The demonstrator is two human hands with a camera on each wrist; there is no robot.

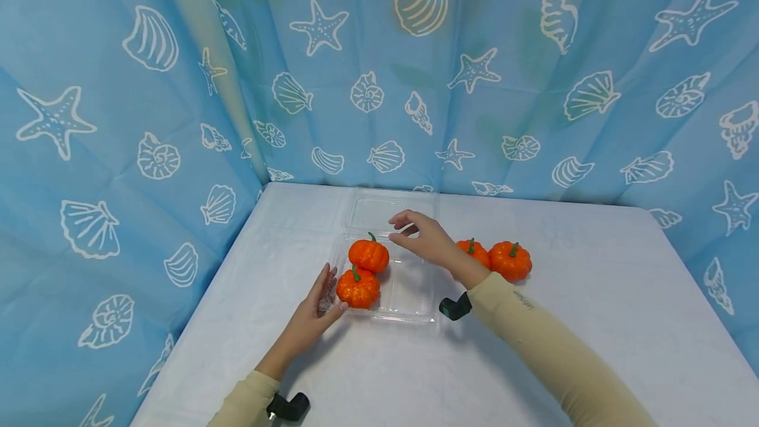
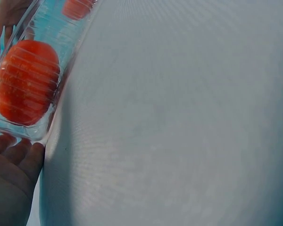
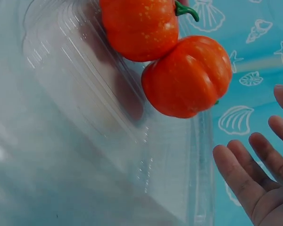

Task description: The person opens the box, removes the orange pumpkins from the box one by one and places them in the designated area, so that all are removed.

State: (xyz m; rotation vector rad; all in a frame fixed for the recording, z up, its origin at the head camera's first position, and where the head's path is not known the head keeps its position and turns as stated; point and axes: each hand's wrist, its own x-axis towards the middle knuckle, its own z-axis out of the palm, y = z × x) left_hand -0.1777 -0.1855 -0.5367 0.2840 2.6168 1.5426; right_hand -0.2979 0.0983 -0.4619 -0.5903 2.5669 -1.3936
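Observation:
A clear plastic clamshell box (image 1: 409, 288) lies unfolded on the table, its lid (image 1: 379, 213) laid back on the far side. Two small orange pumpkins with green stems, a near one (image 1: 358, 290) and a far one (image 1: 369, 256), sit in the left half of its tray. My left hand (image 1: 311, 315) touches the box's near left corner, thumb along the front and fingers against the left side. Over the tray, right of the far pumpkin, hovers my right hand (image 1: 423, 236), fingers loosely bent and apart, holding nothing; they show spread in the right wrist view.
Two more orange pumpkins stand on the white-covered table (image 1: 593, 321) right of the box: one (image 1: 473, 250) partly behind my right forearm, the other (image 1: 511, 261) beside it. A blue shell-print curtain (image 1: 367, 130) hangs behind the table and along its left side.

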